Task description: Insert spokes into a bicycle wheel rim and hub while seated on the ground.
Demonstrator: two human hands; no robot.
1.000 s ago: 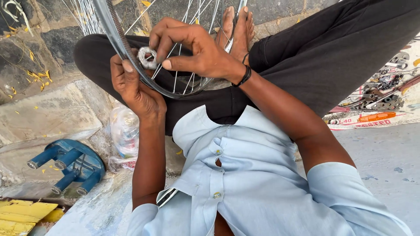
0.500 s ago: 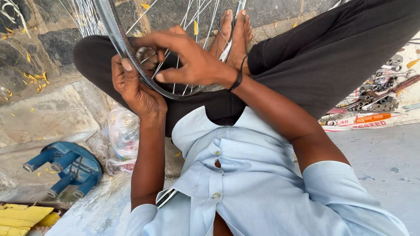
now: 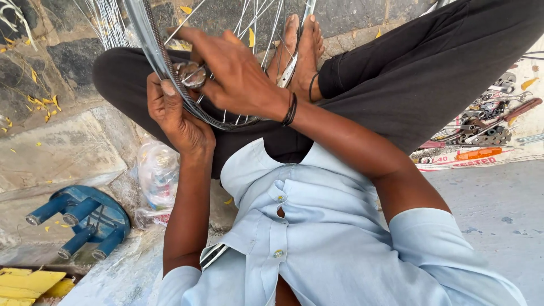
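Gripping the silver spoked bicycle wheel rim (image 3: 148, 35) with left hand (image 3: 178, 116); right hand (image 3: 238, 76) is pinching a small round metal tool (image 3: 192, 73) at the spokes. Clear plastic bag (image 3: 157, 178) below left hand, contents unclear.

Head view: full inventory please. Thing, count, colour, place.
wheel rim: 1, silver, spoked, upright over the lap
round tool: 1, silvery, at the rim
stool: 1, blue, overturned, lower left
plastic bag: 1, clear, beside the left forearm
hand tools: several, metal, on a printed sheet, right
yellow board: 1, bottom left corner
left hand: grips the rim from below
right hand: fingers on the round tool
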